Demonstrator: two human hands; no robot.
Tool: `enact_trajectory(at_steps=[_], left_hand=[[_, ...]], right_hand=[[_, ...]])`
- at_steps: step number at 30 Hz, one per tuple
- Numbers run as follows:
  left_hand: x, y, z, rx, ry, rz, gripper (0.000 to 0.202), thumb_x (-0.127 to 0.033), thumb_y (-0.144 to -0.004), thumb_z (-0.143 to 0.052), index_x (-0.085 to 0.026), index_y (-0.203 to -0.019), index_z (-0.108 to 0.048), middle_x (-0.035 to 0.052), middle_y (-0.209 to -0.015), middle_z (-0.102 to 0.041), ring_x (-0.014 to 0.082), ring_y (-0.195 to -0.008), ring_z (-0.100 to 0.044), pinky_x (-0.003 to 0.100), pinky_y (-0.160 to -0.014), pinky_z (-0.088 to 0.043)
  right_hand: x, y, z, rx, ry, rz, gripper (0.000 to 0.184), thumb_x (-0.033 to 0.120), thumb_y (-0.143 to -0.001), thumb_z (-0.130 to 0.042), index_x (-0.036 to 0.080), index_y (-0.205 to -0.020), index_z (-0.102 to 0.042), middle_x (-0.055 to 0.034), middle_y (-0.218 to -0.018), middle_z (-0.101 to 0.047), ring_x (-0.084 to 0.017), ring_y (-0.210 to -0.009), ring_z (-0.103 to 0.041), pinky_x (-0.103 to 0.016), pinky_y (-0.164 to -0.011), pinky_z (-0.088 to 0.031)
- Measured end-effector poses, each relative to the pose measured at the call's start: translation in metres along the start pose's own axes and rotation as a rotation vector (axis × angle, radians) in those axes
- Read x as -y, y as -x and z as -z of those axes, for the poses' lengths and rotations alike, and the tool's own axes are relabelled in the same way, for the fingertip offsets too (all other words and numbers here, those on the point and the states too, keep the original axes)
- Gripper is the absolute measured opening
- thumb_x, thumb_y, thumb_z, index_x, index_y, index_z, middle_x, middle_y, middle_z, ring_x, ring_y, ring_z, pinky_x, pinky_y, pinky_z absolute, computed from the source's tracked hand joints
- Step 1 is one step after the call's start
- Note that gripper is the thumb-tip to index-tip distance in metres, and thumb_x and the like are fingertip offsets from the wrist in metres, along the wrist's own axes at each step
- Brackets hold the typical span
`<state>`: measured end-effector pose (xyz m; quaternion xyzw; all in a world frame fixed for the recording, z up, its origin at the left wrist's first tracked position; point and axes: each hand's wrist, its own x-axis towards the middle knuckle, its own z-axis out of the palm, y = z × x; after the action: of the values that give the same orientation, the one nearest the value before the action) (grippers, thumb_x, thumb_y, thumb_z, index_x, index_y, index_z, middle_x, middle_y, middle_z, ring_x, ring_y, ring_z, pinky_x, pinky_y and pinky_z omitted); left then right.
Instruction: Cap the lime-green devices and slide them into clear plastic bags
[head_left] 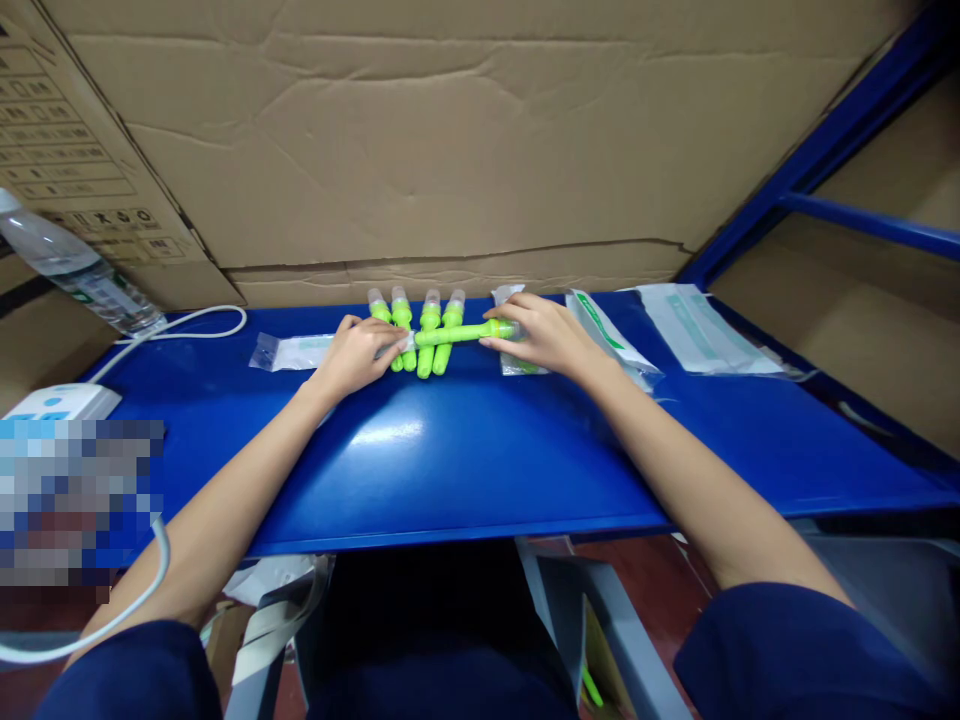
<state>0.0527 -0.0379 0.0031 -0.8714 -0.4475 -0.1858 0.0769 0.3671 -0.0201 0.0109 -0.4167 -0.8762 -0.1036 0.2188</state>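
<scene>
A lime-green pen-like stick (454, 334) with a clear cap lies crosswise between my hands, above several similar sticks. My left hand (361, 352) pinches its left end, where something whitish shows at the fingertips. At the other end, the thumb and fingers of my right hand (541, 335) grip around the clear cap (510, 329). The similar capped sticks (425, 358) lie side by side on the blue table (450, 450), their clear caps toward the cardboard. A white packet (296, 352) is next to my left hand. Under my right hand is a clear-and-white packet (514, 366).
To the right lie a white-and-green packet (611, 330) and a larger flat packet (701, 330). A water bottle (82, 270) leans at far left, near a white power strip (67, 403) with a cable. Cardboard (465, 150) stands behind; a blue frame (787, 200) bounds the right.
</scene>
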Motion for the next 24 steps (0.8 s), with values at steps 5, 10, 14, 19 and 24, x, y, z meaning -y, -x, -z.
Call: enact_trajectory(at_steps=[5,10,14,19,24], left_hand=[[0.000,0.000,0.000,-0.008,0.012,-0.008,0.037,-0.036,-0.105,-0.043,-0.021,-0.120,-0.073,0.0082,-0.127,-0.074,0.0283,-0.122,-0.066,0.044,-0.093,-0.037],[-0.002,-0.001,-0.005,0.008,0.067,-0.055,0.038,-0.041,-0.104,-0.045,-0.023,-0.126,-0.071,0.0087,-0.130,-0.072,0.0272,-0.124,-0.065,0.042,-0.095,-0.038],[-0.003,-0.001,-0.009,0.018,0.063,-0.072,0.039,-0.043,-0.103,-0.049,-0.022,-0.128,-0.070,0.0090,-0.130,-0.072,0.0269,-0.123,-0.065,0.042,-0.095,-0.039],[-0.003,-0.001,-0.004,0.016,0.053,-0.043,0.036,-0.042,-0.101,-0.052,-0.022,-0.125,-0.072,0.0087,-0.127,-0.074,0.0276,-0.122,-0.066,0.043,-0.094,-0.038],[-0.002,-0.001,0.000,0.016,0.057,-0.037,0.035,-0.041,-0.100,-0.054,-0.023,-0.123,-0.073,0.0087,-0.125,-0.075,0.0287,-0.120,-0.066,0.043,-0.093,-0.037]], right_hand=[[-0.001,0.000,-0.001,-0.019,-0.083,0.038,0.041,0.050,-0.093,-0.066,0.018,-0.119,-0.069,-0.0125,-0.108,-0.068,-0.028,-0.096,-0.066,-0.036,-0.081,-0.051],[0.002,-0.002,-0.015,-0.007,-0.213,0.058,0.052,0.056,-0.088,-0.070,0.018,-0.123,-0.065,-0.0137,-0.111,-0.067,-0.030,-0.102,-0.065,-0.040,-0.088,-0.052],[0.012,-0.003,-0.035,0.017,-0.315,0.084,0.050,0.051,-0.089,-0.071,0.017,-0.125,-0.062,-0.0157,-0.116,-0.065,-0.032,-0.109,-0.063,-0.046,-0.094,-0.052],[0.014,-0.005,-0.048,0.063,-0.413,0.113,0.049,0.038,-0.089,-0.073,0.015,-0.130,-0.059,-0.0179,-0.123,-0.063,-0.033,-0.117,-0.060,-0.050,-0.102,-0.050],[-0.007,-0.003,-0.039,0.157,-0.374,0.074,0.054,0.035,-0.081,-0.080,0.012,-0.127,-0.063,-0.0193,-0.124,-0.066,-0.033,-0.116,-0.063,-0.050,-0.100,-0.050]])
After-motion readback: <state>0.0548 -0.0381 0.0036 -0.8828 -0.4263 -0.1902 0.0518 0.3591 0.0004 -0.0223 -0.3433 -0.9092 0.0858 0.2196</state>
